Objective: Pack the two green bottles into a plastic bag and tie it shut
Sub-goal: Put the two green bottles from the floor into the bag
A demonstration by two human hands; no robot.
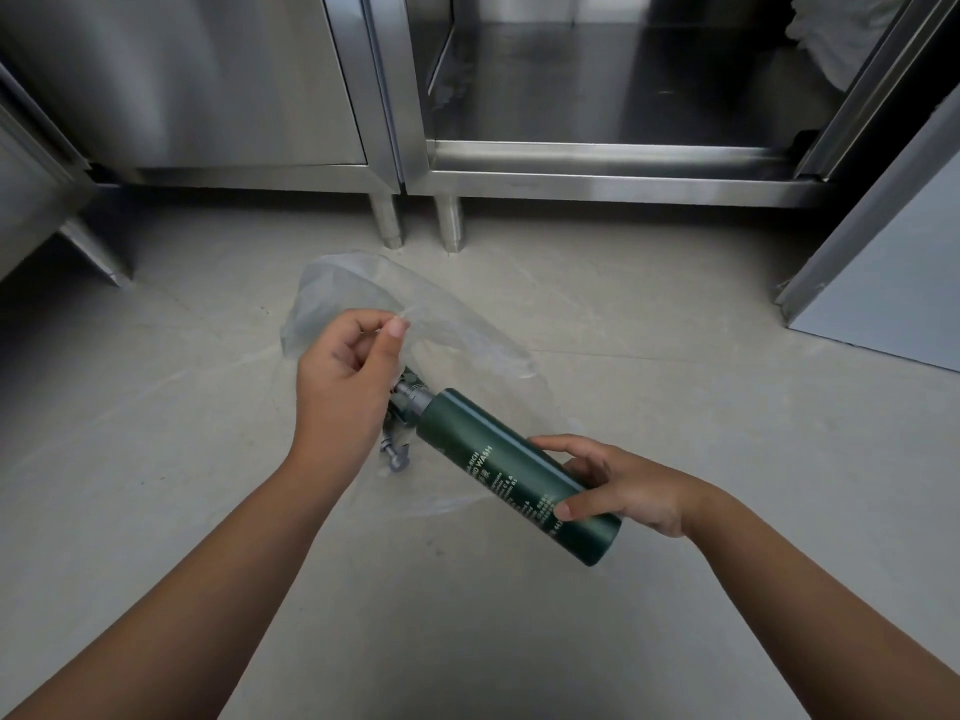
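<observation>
A dark green pump bottle (509,467) with white lettering lies tilted above the floor, its pump end pointing up-left into the mouth of a clear plastic bag (441,324). My right hand (621,485) grips the bottle near its base. My left hand (345,374) pinches the bag's rim between thumb and fingers and holds it up. Below the left hand a second pump head (396,454) shows through the plastic; the rest of that bottle is hidden behind the hand and the first bottle.
Grey tiled floor (208,459) all around. Stainless steel cabinets on short legs (387,220) stand at the back; the right one is open with a bare shelf (623,85). A steel door panel (883,262) leans in at the right.
</observation>
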